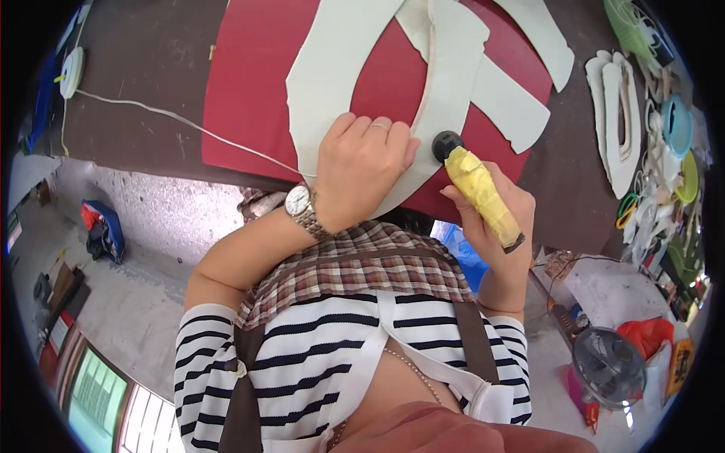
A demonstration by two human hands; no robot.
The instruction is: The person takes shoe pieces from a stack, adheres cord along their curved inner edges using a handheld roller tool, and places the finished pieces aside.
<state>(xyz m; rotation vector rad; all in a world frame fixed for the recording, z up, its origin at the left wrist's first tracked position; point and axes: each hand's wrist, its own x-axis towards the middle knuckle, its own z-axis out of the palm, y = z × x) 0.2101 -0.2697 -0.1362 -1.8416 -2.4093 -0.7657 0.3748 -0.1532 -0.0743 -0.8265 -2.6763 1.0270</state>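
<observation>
My right hand (502, 208) is closed around the handle of a hammer (483, 192). Yellow tape wraps the handle, and its round black head rests on or just over a white curved sheet piece (453, 83). Left of the hammer head, my left hand (365, 166) lies knuckles up with curled fingers on the same piece, by its raised edge; the fingertips are hidden. A thin white cord (177, 117) runs across the table to my left wrist, where it passes out of sight. More white cut pieces (325, 68) lie on the red board (249, 83) under my hands.
The cord comes from a white spool (72, 73) on the dark table (143, 45). Stacked white pieces (615, 124) lie at the right, near green-and-orange-handled scissors (626, 211), a blue bowl (677, 124) and clutter. A fan (608, 366) stands low at the right.
</observation>
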